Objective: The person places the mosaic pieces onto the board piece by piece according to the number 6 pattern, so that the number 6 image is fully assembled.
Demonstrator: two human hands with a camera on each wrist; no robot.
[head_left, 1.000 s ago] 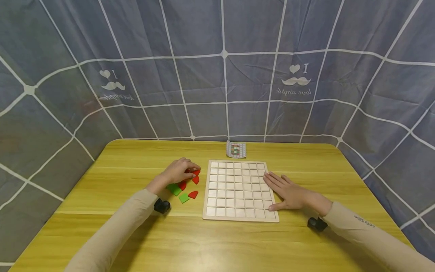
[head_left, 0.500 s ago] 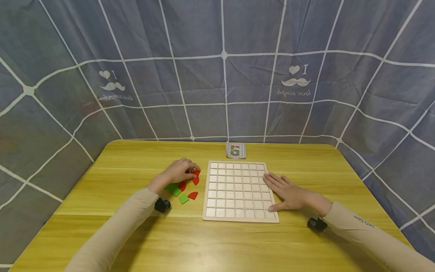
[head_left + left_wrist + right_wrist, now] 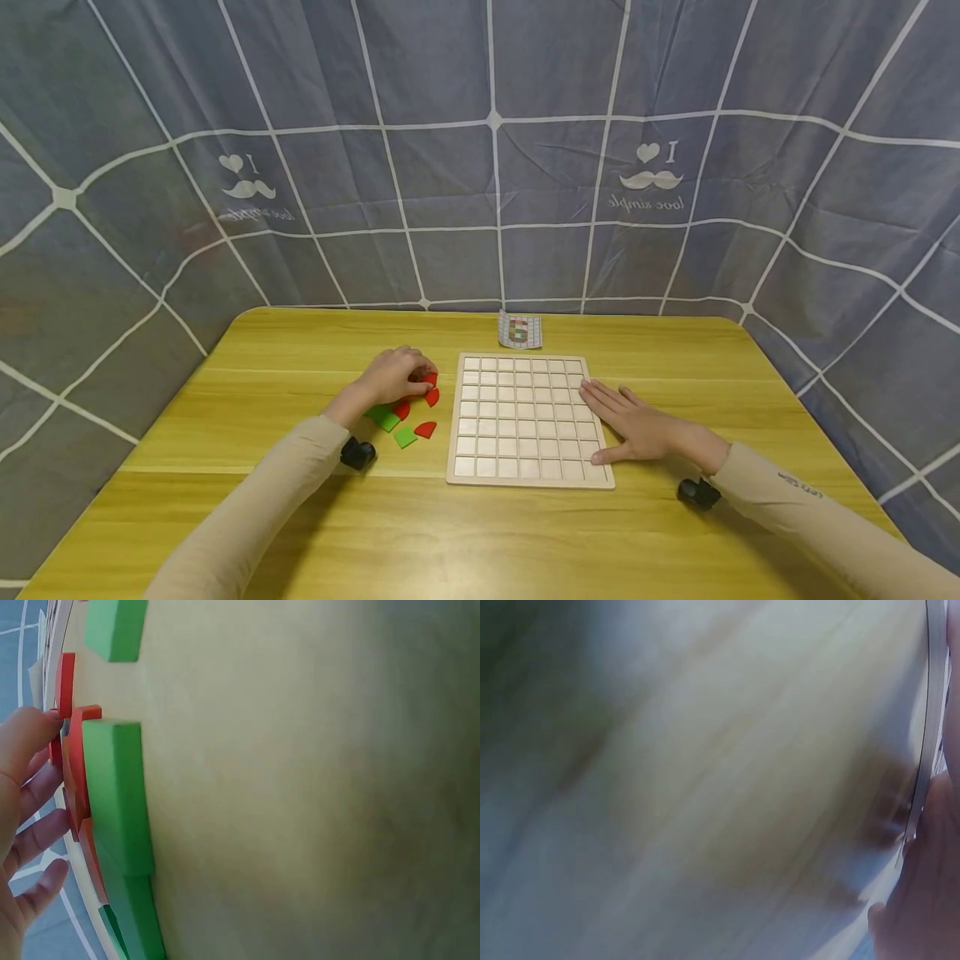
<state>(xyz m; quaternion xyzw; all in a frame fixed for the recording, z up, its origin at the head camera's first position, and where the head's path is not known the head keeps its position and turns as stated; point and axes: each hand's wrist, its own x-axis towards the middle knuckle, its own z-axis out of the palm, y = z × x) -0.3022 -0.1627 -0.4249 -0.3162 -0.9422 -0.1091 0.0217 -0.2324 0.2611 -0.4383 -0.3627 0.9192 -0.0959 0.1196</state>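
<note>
My left hand [image 3: 393,377] pinches a red piece [image 3: 431,379], my right hand [image 3: 637,425] lies straight-fingered on the board [image 3: 525,423], and the curtain [image 3: 547,179] reads "love simple" backwards.

Worktop [image 3: 480,542]: yellow, wood-grained, far corners rounded, pale glare toward the near side. Lying on it:

Board [image 3: 532,420], one: pale, square, rimmed, ruled into a grid of shallow cells; flat, mid-worktop.

Printed sheet [image 3: 519,331], one: small, gridded, coloured motif; beyond the board, near the far edge.

Green tile [image 3: 406,437], one: squarish, flat, left of the board.

Red wedge [image 3: 425,430], one: rounded on one side, just beside the green tile.

Further green pieces [image 3: 384,417] and red pieces [image 3: 432,397]: clustered farther left and back, some partly hidden; exact count unclear.
</note>
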